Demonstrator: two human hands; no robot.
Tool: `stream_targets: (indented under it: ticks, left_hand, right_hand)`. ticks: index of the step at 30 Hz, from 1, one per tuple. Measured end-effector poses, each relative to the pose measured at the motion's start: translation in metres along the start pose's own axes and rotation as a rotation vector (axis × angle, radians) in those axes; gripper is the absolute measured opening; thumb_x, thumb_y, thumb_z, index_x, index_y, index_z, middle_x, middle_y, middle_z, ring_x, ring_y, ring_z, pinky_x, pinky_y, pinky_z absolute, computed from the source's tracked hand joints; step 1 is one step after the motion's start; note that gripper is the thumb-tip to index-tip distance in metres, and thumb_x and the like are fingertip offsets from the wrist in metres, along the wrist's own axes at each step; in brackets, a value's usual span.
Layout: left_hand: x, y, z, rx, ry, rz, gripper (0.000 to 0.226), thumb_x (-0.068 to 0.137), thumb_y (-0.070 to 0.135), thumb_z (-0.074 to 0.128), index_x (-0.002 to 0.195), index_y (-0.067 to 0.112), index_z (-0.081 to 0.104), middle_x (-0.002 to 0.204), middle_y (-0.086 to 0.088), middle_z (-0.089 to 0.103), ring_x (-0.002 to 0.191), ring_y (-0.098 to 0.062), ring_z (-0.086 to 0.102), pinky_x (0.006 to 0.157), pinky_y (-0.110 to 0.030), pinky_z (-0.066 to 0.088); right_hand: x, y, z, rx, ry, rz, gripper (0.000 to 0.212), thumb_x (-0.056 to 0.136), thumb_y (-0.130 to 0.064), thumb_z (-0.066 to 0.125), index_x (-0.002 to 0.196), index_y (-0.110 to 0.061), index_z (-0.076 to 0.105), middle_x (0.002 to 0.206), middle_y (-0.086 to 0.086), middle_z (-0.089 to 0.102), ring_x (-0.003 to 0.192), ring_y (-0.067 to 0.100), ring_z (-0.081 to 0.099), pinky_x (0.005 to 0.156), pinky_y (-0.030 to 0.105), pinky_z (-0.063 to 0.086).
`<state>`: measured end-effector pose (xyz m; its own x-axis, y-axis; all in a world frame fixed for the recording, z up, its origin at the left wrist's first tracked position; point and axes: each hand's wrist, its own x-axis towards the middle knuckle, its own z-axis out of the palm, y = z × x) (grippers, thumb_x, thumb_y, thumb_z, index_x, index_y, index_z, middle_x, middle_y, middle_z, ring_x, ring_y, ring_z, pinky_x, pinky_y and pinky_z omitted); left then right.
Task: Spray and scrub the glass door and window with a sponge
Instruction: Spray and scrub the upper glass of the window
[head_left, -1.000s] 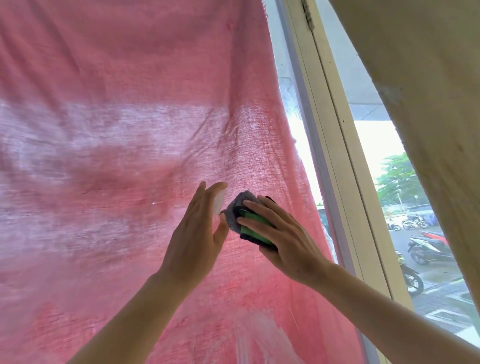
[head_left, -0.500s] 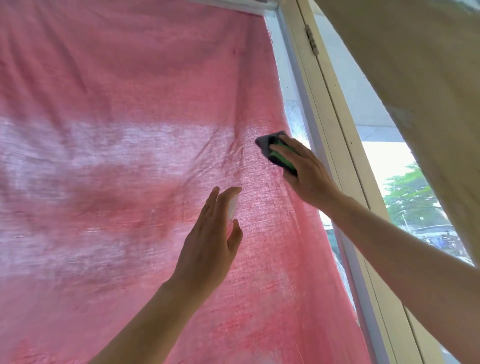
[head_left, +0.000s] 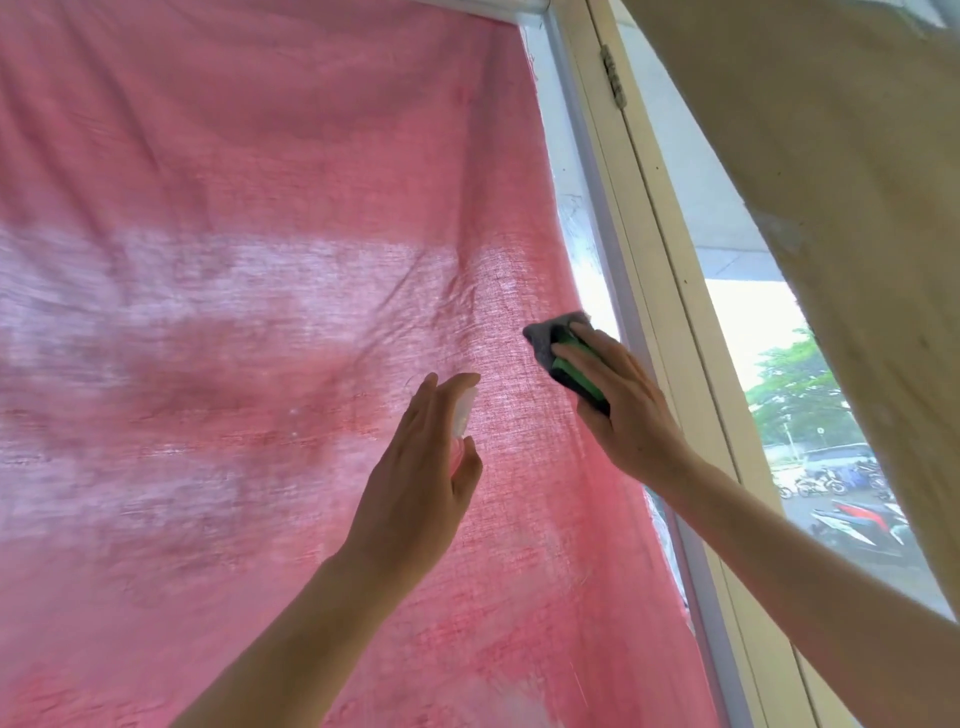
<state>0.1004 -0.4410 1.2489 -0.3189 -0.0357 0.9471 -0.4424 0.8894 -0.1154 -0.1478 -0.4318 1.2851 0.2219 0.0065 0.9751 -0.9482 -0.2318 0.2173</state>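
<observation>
Right hand (head_left: 623, 410) grips sponge (head_left: 561, 353) against the glass (head_left: 577, 244); left hand (head_left: 421, 483), beside it, holds a clear bottle (head_left: 462, 415). Scrubbing seems midway; smears show above.

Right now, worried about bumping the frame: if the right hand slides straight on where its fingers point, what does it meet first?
Likely nothing: the right hand and sponge point up-left, away from the window frame, across curtained glass.

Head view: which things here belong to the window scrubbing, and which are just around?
Job:
sponge, pressed to the window glass by the right hand
small spray bottle, held in the left hand

Just around:
pink curtain
beige sheet at right
hinged frame
motorbikes and trees outside
</observation>
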Motion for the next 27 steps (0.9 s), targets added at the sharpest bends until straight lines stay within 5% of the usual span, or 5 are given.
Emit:
stream_targets:
  ticks: [7, 13, 20, 27]
  left_hand:
    - [-0.031, 0.010, 0.007, -0.026, -0.063, -0.017, 0.055, 0.098, 0.020, 0.048, 0.142, 0.039, 0.021, 0.158, 0.005, 0.023, 0.145, -0.012, 0.021, 0.104, -0.025, 0.028]
    - [-0.068, 0.013, 0.007, -0.028, -0.087, -0.033, 0.053, 0.098, 0.021, 0.048, 0.144, 0.036, 0.024, 0.158, 0.007, 0.015, 0.143, -0.004, 0.013, 0.105, -0.021, 0.021]
    - [-0.102, 0.017, 0.009, -0.018, -0.144, -0.032, 0.056, 0.097, 0.021, 0.050, 0.144, 0.038, 0.024, 0.154, 0.017, 0.002, 0.136, 0.009, 0.005, 0.101, -0.017, 0.024]
    - [-0.113, 0.021, 0.009, -0.026, -0.164, -0.019, 0.053, 0.098, 0.018, 0.050, 0.143, 0.035, 0.026, 0.147, 0.031, -0.005, 0.143, -0.003, 0.010, 0.101, -0.020, 0.025]
  right_hand:
    - [-0.094, -0.028, 0.002, 0.067, -0.070, 0.035, 0.054, 0.088, -0.010, 0.050, 0.141, -0.015, 0.045, 0.154, 0.002, 0.032, 0.145, 0.027, 0.024, 0.114, 0.051, 0.029]
    - [-0.187, -0.065, 0.002, 0.095, -0.132, 0.008, 0.056, 0.092, -0.016, 0.050, 0.146, -0.023, 0.037, 0.156, 0.002, 0.029, 0.144, 0.036, 0.022, 0.111, 0.058, 0.029]
    - [-0.267, -0.090, -0.006, -0.034, -0.291, -0.145, 0.047, 0.100, -0.033, 0.036, 0.147, -0.027, 0.034, 0.157, 0.001, 0.025, 0.145, 0.031, 0.022, 0.107, 0.049, 0.038]
    - [-0.246, -0.074, -0.012, -0.030, -0.294, -0.100, 0.051, 0.098, -0.032, 0.042, 0.148, -0.028, 0.032, 0.158, -0.001, 0.023, 0.146, 0.028, 0.018, 0.116, 0.042, 0.025]
